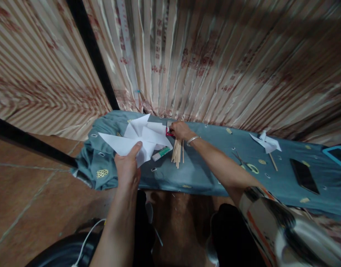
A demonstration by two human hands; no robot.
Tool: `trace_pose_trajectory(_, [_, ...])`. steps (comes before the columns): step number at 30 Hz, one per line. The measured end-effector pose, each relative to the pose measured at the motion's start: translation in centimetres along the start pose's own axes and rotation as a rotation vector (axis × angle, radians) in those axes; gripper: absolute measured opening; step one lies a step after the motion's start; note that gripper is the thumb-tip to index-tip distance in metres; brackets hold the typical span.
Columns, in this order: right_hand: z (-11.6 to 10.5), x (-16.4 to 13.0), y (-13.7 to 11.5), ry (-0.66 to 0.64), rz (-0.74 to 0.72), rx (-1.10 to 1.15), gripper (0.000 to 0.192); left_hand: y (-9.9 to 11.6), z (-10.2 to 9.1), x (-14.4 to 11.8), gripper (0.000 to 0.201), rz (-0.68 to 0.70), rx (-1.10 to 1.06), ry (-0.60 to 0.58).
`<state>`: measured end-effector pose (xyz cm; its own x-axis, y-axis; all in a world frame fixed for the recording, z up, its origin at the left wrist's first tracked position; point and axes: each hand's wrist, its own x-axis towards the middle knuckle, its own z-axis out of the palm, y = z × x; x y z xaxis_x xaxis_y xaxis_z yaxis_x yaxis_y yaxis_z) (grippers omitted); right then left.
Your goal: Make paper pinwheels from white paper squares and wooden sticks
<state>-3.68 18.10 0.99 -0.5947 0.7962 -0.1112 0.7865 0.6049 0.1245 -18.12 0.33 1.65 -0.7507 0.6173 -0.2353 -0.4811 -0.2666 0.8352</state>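
Observation:
My left hand [128, 163] grips a white paper pinwheel [146, 139], thumb on top near its centre, above the cloth-covered bench. At a small red box [169, 130], my right hand [181, 130] has its fingers curled down; the fingertips are hidden, so what they pinch cannot be made out. A bundle of thin wooden sticks [177, 154] lies just below the right hand. Beside it, under the pinwheel's edge, rests a green and white glue stick [161, 153]. White paper [156, 127] lies partly behind the pinwheel.
Farther right on the blue-grey cloth [198, 178] lie scissors [247, 165], a pinwheel on a stick [266, 142], a dark phone [304, 176] and a blue-edged object [337, 154]. A striped curtain [204, 66] hangs behind. Dark poles [94, 55] stand at the left.

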Motion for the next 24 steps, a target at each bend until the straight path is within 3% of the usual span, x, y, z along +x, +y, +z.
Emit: trace_pose_trajectory(24, [2.4, 1.3, 0.3, 0.112, -0.028, 0.152, 0.028, 0.1, 0.2, -0.5, 0.045, -0.015, 0.027, -0.026])
